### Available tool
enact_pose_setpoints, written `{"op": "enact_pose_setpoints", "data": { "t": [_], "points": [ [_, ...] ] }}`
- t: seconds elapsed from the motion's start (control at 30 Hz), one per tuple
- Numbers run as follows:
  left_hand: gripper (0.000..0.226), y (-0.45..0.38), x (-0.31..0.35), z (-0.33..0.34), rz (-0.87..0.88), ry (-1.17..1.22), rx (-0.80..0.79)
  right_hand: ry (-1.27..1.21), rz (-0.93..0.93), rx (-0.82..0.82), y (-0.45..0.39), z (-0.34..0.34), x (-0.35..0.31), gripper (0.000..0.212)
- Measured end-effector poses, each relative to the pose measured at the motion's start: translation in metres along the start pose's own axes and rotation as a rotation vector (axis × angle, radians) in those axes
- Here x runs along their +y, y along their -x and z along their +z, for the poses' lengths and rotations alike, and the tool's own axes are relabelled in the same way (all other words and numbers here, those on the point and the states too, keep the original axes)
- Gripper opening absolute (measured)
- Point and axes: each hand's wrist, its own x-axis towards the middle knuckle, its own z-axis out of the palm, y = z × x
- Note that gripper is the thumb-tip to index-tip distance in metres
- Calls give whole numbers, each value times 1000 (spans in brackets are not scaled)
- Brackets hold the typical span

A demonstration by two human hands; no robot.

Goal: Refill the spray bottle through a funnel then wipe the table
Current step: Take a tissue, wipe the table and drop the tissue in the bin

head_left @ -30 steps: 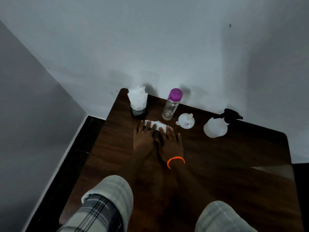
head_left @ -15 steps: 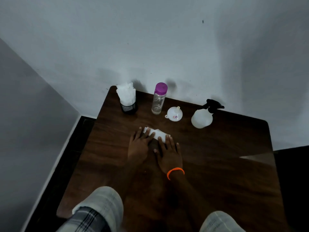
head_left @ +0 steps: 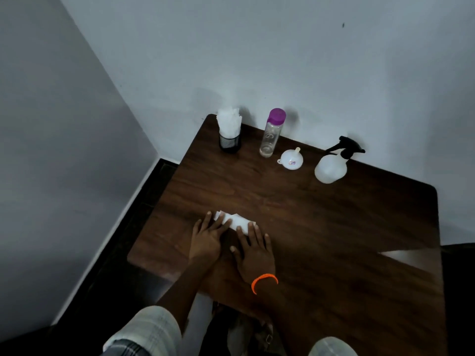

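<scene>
Dark wood table (head_left: 334, 240) set in a corner w/ grey-white walls; dim light. Nearest the camera: two sleeves, pale plaid, at bottom edge. Both forearms reach fwd over near-left part of table. Left hand (head_left: 207, 236) flat, fingers straight & slightly spread, fingertips pressing on left end of white tissue (head_left: 237, 222). Right hand (head_left: 253, 249) just beside it, also flat, fingers straight, tips on right end of tissue; orange band (head_left: 264, 281) on that wrist. Tissue lies flat on wood, far side of both palms, partly covered by fingers. Well apart, along far edge, left to right: black mesh holder w/ white tissues (head_left: 229, 132); clear bottle (head_left: 271, 134), purple cap, upright; white funnel (head_left: 291, 159), spout up; spray bottle (head_left: 332, 164), black trigger head, upright, nr wall.
</scene>
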Motion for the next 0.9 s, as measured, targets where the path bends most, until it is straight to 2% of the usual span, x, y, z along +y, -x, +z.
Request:
{"op": "enact_pose_setpoints", "data": {
  "t": [0.53,0.73,0.9],
  "points": [
    [67,160,-24,37,-197,87,92,1,-258,-81,105,36,-49,63],
    [68,190,13,51,-210,135,85,24,-278,-83,144,34,-28,63],
    [72,193,51,55,-121,97,-9,30,-224,-70,170,31,7,65]
  ]
}}
